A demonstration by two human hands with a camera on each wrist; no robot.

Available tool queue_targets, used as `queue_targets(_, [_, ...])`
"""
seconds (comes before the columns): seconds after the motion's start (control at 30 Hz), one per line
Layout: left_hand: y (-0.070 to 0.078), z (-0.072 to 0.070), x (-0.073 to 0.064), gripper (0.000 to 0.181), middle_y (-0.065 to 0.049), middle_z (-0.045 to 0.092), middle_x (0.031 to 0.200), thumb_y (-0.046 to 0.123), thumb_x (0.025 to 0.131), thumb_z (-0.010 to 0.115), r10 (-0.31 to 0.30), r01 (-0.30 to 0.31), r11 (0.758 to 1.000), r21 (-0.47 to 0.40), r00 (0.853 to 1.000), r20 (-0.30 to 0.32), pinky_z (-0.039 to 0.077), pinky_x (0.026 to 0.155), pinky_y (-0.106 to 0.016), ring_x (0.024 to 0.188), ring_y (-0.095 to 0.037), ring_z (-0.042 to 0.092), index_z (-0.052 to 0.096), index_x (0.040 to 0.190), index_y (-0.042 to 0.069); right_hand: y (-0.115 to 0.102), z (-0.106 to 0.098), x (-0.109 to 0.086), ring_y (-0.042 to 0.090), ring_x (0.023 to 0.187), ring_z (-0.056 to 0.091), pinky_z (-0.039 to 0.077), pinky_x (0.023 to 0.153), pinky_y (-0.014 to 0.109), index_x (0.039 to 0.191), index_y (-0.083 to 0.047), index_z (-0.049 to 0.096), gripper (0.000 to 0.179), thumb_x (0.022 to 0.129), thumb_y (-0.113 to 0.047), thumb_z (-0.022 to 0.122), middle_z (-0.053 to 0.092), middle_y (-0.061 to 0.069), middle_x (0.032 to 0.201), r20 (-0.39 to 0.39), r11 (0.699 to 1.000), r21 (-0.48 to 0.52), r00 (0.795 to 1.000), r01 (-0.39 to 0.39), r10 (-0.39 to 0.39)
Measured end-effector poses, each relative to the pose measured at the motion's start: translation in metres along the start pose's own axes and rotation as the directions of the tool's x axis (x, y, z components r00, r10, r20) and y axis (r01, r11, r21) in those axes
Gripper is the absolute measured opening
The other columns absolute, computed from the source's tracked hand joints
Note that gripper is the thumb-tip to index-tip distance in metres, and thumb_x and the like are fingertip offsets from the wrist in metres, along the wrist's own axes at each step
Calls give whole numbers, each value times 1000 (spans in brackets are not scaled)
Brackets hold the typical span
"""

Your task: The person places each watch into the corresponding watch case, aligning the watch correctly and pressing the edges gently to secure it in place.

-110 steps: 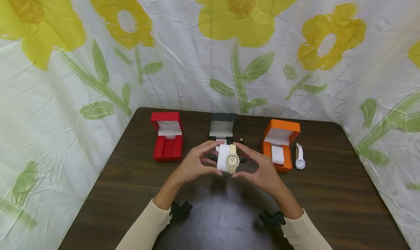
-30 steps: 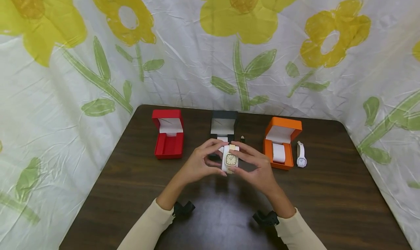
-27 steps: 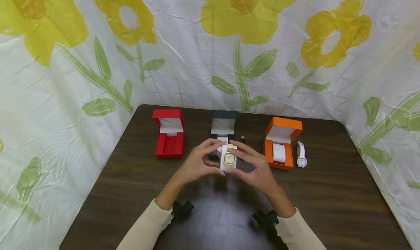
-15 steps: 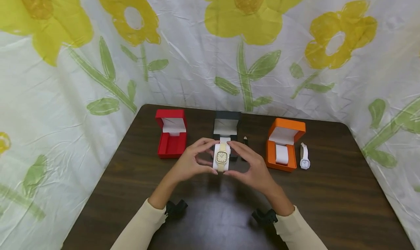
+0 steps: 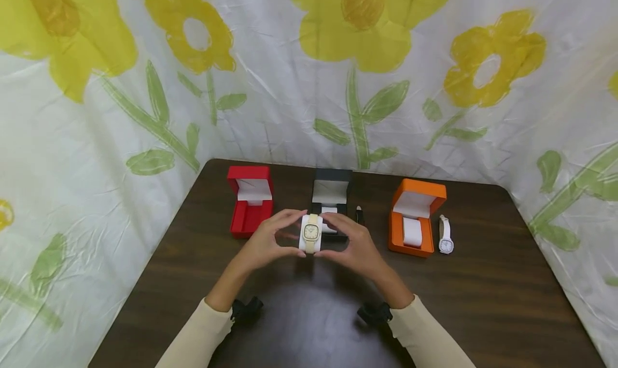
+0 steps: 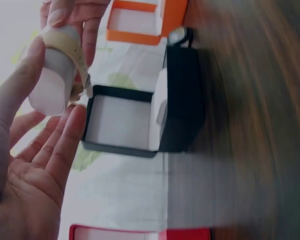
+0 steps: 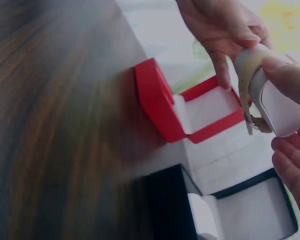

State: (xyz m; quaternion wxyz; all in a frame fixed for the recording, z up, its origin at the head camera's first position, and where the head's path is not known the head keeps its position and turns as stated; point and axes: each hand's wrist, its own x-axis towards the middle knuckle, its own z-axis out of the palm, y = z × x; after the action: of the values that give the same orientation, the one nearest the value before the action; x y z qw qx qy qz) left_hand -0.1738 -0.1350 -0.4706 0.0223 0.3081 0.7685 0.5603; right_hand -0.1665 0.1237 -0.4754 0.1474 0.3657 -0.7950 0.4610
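The step in hand looks like squaring the cream watch (image 5: 311,233) on its white cushion (image 5: 303,245). Both sit between left grip (image 5: 266,243) and right grip (image 5: 357,247), each pinching the cushion, thumb and fingers partway spread. Next probably calls for lowering it into the cushionless red box (image 5: 248,171), forward-left of the grips.

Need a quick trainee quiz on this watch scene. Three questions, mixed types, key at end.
1. In the head view, which box stands between the red box and the orange box?
2. True or false: the white watch lies outside the orange box.
3. What do the left hand and right hand hold?
A) red box
B) cream watch on a white cushion
C) white watch

Key: 1. black box; 2. true; 3. B
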Motion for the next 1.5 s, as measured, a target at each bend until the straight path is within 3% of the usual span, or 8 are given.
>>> queue_targets(0.23, [-8,-13,-24,82,-6,56,141,12,74,91,-50,50,997,54,999,-5,58,90,-50,123,-36,56,54,148,17,3,28,-3,26,130,57,51,103,39,140,-4,58,81,70,-22,95,60,10,140,34,1000,13,999,-3,3])
queue_targets(0.43, [-12,-23,-33,80,-3,59,141,19,75,92,-90,94,989,111,995,-39,56,92,-53,123,-38,57,56,146,18,2,41,3,24,127,58,52,102,37,141,-7,58,81,72,-27,94,59,7,140,49,999,4,998,-34,34])
queue_targets(0.7, [-19,-42,-36,82,-7,58,145,22,74,92,-104,119,968,222,991,-80,48,101,-60,130,-35,55,56,147,18,4,58,18,23,119,61,57,92,45,142,-5,57,81,74,-28,93,58,7,139,53,998,18,997,-60,59])
queue_targets(0.87, [-24,-55,-34,81,-4,60,143,26,74,92,-73,93,968,231,993,-91,47,102,-62,128,-33,56,57,147,19,6,64,31,28,115,64,58,90,47,143,-6,56,80,74,-26,93,58,8,139,59,997,35,996,-66,64])
queue_targets(1.1, [-29,-73,-33,80,-8,61,139,22,74,93,-85,108,967,231,991,-108,54,90,-61,117,-40,57,57,146,18,9,74,51,30,117,64,57,93,42,142,-1,55,80,75,-22,92,60,11,136,80,996,79,996,-52,46])
queue_targets(1.23, [-31,-82,-32,79,-7,58,143,24,75,92,-92,116,963,245,990,-107,52,95,-61,125,-35,53,57,146,21,12,82,60,33,117,64,57,93,45,141,-1,56,78,74,-19,93,60,12,135,77,992,110,995,-66,57])
queue_targets(1.5, [-38,-95,-37,77,-4,59,141,24,74,93,-118,149,956,252,984,-137,47,101,-61,129,-27,50,60,143,24,16,97,69,25,119,64,56,96,41,141,-7,57,75,75,-21,92,61,7,135,101,984,151,991,-98,83])
